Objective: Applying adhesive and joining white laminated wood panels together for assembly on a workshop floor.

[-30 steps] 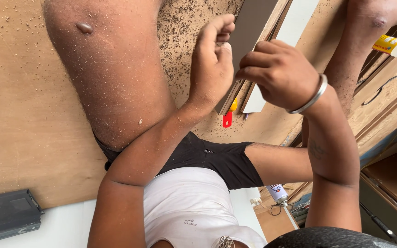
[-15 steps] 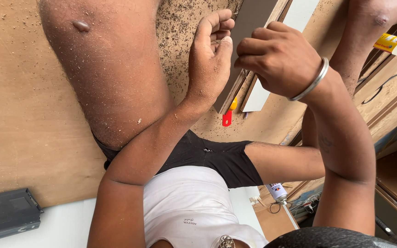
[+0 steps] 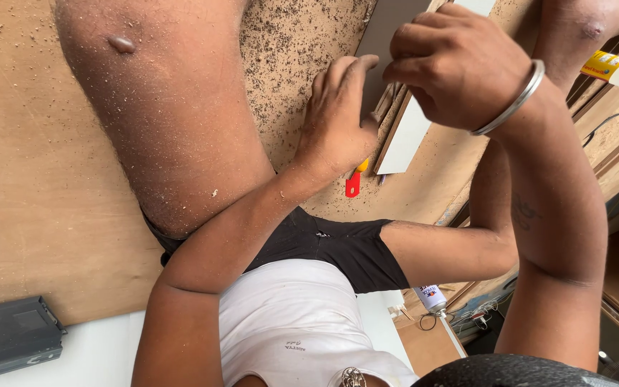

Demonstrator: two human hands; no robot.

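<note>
While I sit on the sawdust-strewn brown plywood sheet, this is how things lie

Left hand: my left hand lies flat, fingers together and stretched, pressed against the long edge of the grey flat laminate strip
Right hand: my right hand is curled shut above the grey strip, fingertips bunched together on it; whether they pinch something small I cannot tell
Bangle: a plain silver metal bangle rings my right wrist, just beside the grey strip
Grey strip: it slants away from me on the plywood, between my two hands, touching both
White panel: a pale white flat board lies just beside the grey strip, under my right wrist
Red tool: a small red and yellow plastic handle pokes out below my left hand, near the grey strip's lower end
Glue bottle: a white squeeze bottle with a yellow label lies well apart from the grey strip, beyond my right wrist
</note>
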